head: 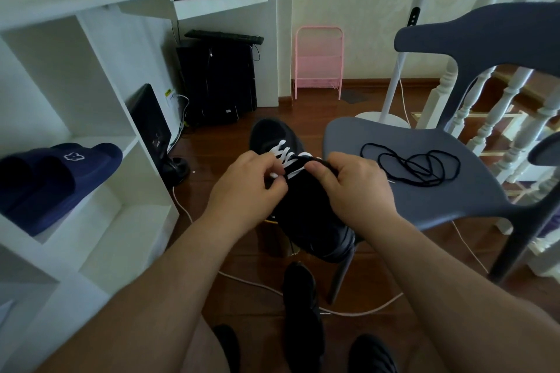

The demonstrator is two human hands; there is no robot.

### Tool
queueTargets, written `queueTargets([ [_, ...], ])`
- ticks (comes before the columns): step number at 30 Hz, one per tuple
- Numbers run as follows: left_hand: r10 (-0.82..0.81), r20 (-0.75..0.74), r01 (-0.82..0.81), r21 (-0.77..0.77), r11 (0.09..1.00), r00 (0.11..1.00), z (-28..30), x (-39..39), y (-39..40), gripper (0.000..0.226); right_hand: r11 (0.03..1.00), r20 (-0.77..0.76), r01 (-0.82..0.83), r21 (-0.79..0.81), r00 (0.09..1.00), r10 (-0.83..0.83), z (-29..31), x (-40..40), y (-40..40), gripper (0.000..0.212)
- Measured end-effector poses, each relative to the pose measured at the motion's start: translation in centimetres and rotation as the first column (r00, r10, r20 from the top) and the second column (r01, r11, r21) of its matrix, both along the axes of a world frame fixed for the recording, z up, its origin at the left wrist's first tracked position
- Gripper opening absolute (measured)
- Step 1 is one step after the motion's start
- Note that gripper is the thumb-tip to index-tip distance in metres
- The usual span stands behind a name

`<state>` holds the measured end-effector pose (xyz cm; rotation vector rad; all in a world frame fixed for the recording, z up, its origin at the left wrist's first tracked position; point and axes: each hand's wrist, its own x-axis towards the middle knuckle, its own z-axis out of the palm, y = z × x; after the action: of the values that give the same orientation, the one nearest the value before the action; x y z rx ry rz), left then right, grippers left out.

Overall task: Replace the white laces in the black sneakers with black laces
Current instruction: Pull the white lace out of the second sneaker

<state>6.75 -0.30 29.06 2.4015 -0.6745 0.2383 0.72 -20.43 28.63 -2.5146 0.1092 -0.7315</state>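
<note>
Count: two black sneakers showing. One black low-top sneaker (291, 191) is sitting at frame centre, toe pointing to 12 o'clock, heel hanging over the front edge of a grey moulded plastic chair (424, 191). Second black sneaker (303, 312) is lying on the dark wood floor (242, 251) at 6 o'clock from the first; its lacing is too dark to make out.

One flat white lace (283, 151) is showing, crossing the upper eyelets of the centre sneaker. The lower rows are hiding behind both hands.

Left hand (251, 185) is pinching a white lace end between thumb and curled fingers, at 9 o'clock of the sneaker. Right hand (348, 182) is gripping the sneaker's collar at 3 o'clock, thumb on top, fingers wrapping out of sight.

Thin black cord laces (415, 166) are lying in one loose tangle on the chair seat, at 3 o'clock of the right hand, well apart from the sneaker; the strands cannot be counted.

White open shelving (91, 94) at 9 o'clock: one compartment is holding navy slide sandals (54, 179), seemingly a pair, cut off at the left edge.
</note>
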Motion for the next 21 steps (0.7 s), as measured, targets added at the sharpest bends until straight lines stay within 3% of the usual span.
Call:
queueTargets([
  [3, 0.041, 0.074, -0.046, 0.066, 0.997, 0.996, -0.2, 0.1, -0.3, 0.008, 1.0, -0.033, 0.011, -0.028, 0.999, -0.012, -0.3, 0.2, 0.1, 0.055],
  [5, 0.05, 0.047, -0.052, 0.039, 0.998, 0.998, -0.2, 0.4, -0.7, 0.015, 0.999, -0.051, 0.041, 0.007, 0.998, -0.041, -0.4, 0.5, -0.1, 0.055],
  [6, 0.04, -0.056, -0.044, -0.073, 0.996, 0.998, -0.1, 0.5, -0.8, 0.019, 0.998, -0.062, 0.061, 0.035, 0.996, -0.059, -0.4, 0.7, -0.4, 0.056],
  [7, -0.025, -0.236, -0.044, -0.281, 0.959, 0.972, 0.0, 0.5, -0.8, 0.023, 0.994, -0.077, 0.082, 0.074, 0.994, -0.076, -0.4, 1.0, -0.7, 0.056],
  [8, -0.175, -0.412, -0.076, -0.525, 0.848, 0.894, 0.3, 0.4, -0.7, 0.028, 0.987, -0.094, 0.1, 0.123, 0.992, -0.089, -0.2, 1.1, -1.1, 0.057],
  [9, -0.337, -0.491, -0.133, -0.7, 0.702, 0.803, 0.6, 0.4, -0.4, 0.031, 0.979, -0.107, 0.107, 0.176, 0.99, -0.089, -0.1, 1.3, -1.4, 0.059],
  [10, -0.454, -0.486, -0.164, -0.796, 0.582, 0.747, 0.8, 0.6, 0.0, 0.033, 0.971, -0.11, 0.103, 0.216, 0.991, -0.081, 0.1, 1.3, -1.5, 0.059],
  [11, -0.515, -0.461, -0.162, -0.838, 0.522, 0.722, 0.9, 0.7, 0.5, 0.032, 0.97, -0.099, 0.092, 0.227, 0.993, -0.071, 0.1, 1.2, -1.5, 0.058],
  [12, -0.527, -0.442, -0.135, -0.843, 0.521, 0.726, 0.9, 0.8, 0.8, 0.029, 0.975, -0.08, 0.08, 0.206, 0.995, -0.065, 0.2, 1.1, -1.4, 0.057],
  [14, -0.403, -0.417, -0.05, -0.742, 0.668, 0.815, 0.6, 0.9, 1.0, 0.021, 0.988, -0.037, 0.069, 0.139, 0.997, -0.065, 0.2, 0.8, -1.0, 0.055],
  [17, -0.113, -0.204, 0.037, -0.345, 0.938, 0.972, -0.2, 0.5, 0.7, 0.023, 0.995, 0.01, 0.073, 0.063, 0.997, -0.074, 0.2, 0.4, -0.3, 0.057],
  [18, -0.04, -0.106, 0.014, -0.237, 0.972, 0.994, -0.4, 0.2, 0.5, 0.025, 0.996, 0.008, 0.079, 0.037, 0.997, -0.079, 0.2, 0.4, -0.2, 0.058],
  [21, 0.035, 0.03, -0.03, -0.135, 0.99, 0.999, -0.1, -0.3, -0.1, 0.022, 0.995, 0.012, 0.087, -0.051, 0.996, -0.087, 0.1, 0.2, 0.0, 0.059],
])
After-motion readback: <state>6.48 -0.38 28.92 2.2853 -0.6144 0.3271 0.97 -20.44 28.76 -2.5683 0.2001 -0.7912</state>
